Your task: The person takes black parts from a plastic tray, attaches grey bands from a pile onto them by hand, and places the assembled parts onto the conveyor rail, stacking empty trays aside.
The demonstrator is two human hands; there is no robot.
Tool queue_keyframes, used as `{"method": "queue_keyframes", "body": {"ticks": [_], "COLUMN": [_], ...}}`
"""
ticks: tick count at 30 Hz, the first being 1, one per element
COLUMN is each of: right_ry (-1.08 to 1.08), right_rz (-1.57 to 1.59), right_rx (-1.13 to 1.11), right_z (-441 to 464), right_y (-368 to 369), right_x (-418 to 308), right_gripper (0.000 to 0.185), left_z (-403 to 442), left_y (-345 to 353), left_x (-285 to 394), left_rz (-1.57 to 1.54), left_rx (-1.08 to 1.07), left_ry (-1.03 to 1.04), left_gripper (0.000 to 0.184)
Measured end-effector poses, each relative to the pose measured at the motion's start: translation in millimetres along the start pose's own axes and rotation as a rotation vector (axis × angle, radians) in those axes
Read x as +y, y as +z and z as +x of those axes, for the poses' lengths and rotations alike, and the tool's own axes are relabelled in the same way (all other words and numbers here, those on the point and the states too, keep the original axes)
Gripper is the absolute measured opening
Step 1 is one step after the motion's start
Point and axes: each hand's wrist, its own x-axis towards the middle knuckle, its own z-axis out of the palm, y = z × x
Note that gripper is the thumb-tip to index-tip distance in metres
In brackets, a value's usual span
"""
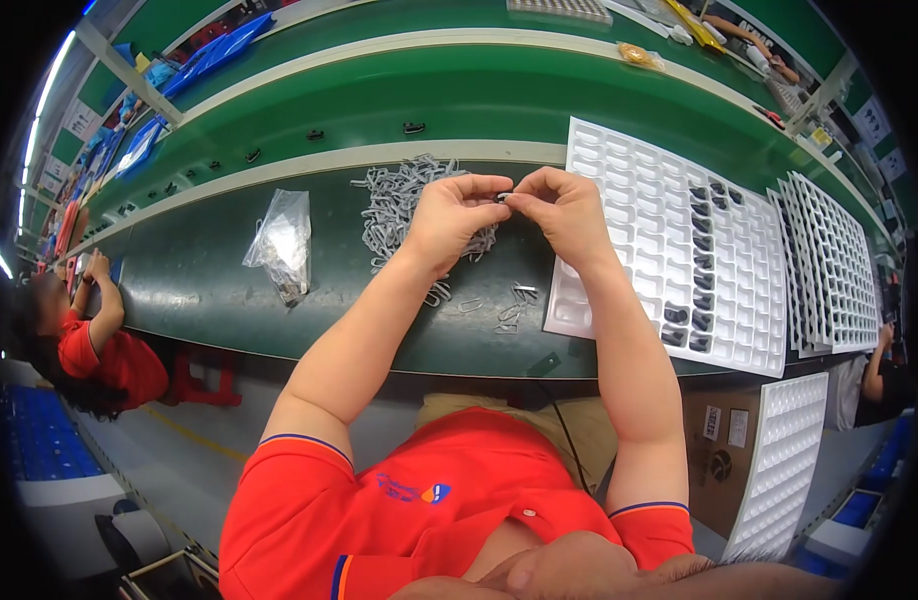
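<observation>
My left hand (447, 218) and my right hand (563, 212) meet over the bench, fingertips pinched together from both sides on a small black-and-silver part (504, 198). Fingers cover most of it, so its exact kind does not show. Just beyond and beside my left hand spreads a heap of grey metal loops (387, 205), long and rounded like links. A few loose loops (511, 318) lie nearer the front edge. Right of my right hand is a white moulded tray (619, 190), with black parts (701, 250) sitting in some of its pockets.
A clear plastic bag (282, 245) lies on the left of the green bench (199, 270). More white trays (829, 260) stand at the right, and another leans by a cardboard box (719, 455). Black parts (413, 128) dot the green strip behind. A co-worker (99, 340) sits at the left.
</observation>
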Motion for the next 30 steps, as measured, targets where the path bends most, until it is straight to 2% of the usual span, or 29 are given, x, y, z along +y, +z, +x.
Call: {"method": "queue_keyframes", "body": {"ticks": [3, 10, 15, 18, 19, 21, 22, 26, 29, 30], "right_ry": [-0.001, 0.051, -0.018, -0.007, -0.05, -0.124, -0.106, -0.101, -0.173, -0.177], "right_rz": [0.002, -0.022, 0.147, 0.302, 0.202, 0.015, 0.036, -0.071, -0.232, -0.223], "right_rx": [-0.007, -0.027, -0.038, -0.074, -0.075, -0.089, -0.098, -0.028, 0.184, 0.187], "right_z": [2, 3, 5, 4, 3, -2, -4, -8, -11, -12], "right_y": [0, -4, -3, 1, 1, 4, 7, 10, 17, 17], "right_x": [0, 0, 8, 10, 8, 3, 1, -8, -13, -13], "right_gripper": [0.008, 0.011, 0.022, 0.031, 0.035, 0.042, 0.042, 0.044, 0.036, 0.036], "left_z": [-1, -3, -5, -3, -3, -4, -6, -2, 11, 18], "left_y": [-1, 5, 1, -9, -8, -3, -4, -9, -13, -15], "left_x": [2, 1, 13, 20, 21, 25, 23, 17, 22, 25], "left_rz": [-0.042, 0.195, 0.092, 0.218, 0.221, 0.651, 0.869, 0.747, 0.747, 0.746], "left_rx": [0.012, 0.009, -0.063, -0.176, -0.17, -0.19, -0.205, -0.187, -0.158, -0.146], "left_ry": [-0.026, 0.084, 0.055, 0.018, 0.004, 0.243, 0.356, 0.242, 0.277, 0.297], "left_gripper": [0.037, 0.029, 0.025, 0.024, 0.024, 0.022, 0.021, 0.02, 0.017, 0.016]}}
